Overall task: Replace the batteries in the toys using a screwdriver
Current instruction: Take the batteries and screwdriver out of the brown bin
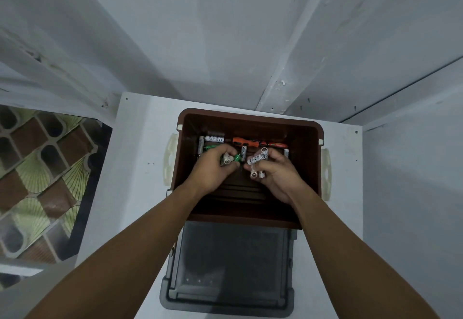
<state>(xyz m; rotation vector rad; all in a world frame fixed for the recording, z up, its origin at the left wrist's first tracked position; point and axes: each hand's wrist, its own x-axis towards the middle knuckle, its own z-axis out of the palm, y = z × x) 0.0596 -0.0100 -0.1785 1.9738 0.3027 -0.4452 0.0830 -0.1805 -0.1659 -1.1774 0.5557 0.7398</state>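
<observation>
Brown plastic bin (251, 118) is sitting open-topped on the white table (140, 143) at frame centre, with cream handles (169, 162) on its left and right walls. Both arms are reaching down into it.

Upper centre: the left hand (218, 168) is curling its fingers round a small bunch of green and silver batteries (227, 161). The battery ends are showing just past the fingertips, toward the gap between the hands.

Beside it, the right hand (276, 177) is clamping fingers and thumb on a bunch of white batteries (258, 158). Some are lying across the fingertips, and two more ends are poking out lower, by the thumb.

An orange screwdriver (246, 142) is lying across the bin floor just above both sets of fingers; neither hand is holding it. Some loose batteries (214, 139) are lying at the bin's upper left, and one dark battery (244, 153) is lying between the hands.

A grey box (230, 263) is sitting directly below the bin. Patterned floor tiles (37, 168) are showing at the left edge.
</observation>
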